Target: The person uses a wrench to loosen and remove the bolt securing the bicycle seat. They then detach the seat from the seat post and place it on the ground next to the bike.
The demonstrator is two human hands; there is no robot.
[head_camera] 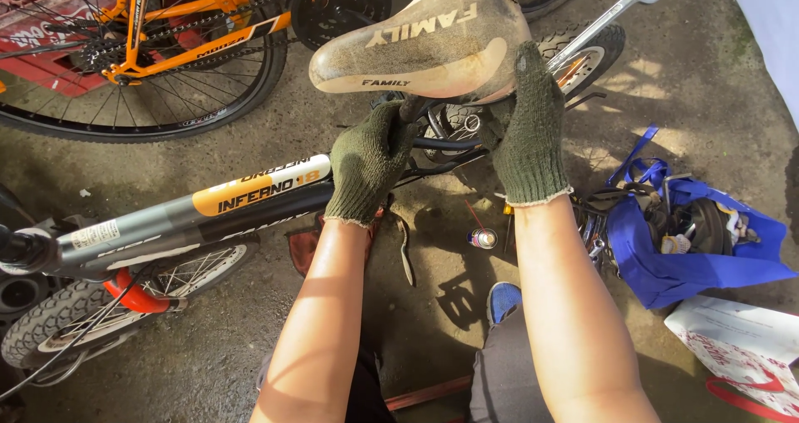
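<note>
Nearest the camera, two bare forearms rise from the bottom edge over dark trousers and a blue shoe (502, 300) planted on the stained, sunlit concrete floor (216, 348). A white and red bag (741, 352) lies at the lower right corner, and beyond it an open blue bag (691, 252) holds tools and parts. A small spray can (482, 238) lies on the floor between the arms. The left hand (366, 163), in a dark green knit glove, has its fingers curled shut around the seat post under the saddle, just above the grey and black frame (208, 215) of a small bicycle that runs off to the left. The right hand (530, 132), gloved the same, is pressed flat against the rear of the worn tan saddle (420, 36), fingers together and pointing up. Behind the saddle a long silver spanner (607, 14) lies on the concrete, and an orange bicycle (158, 36) stands at the far left.
</note>
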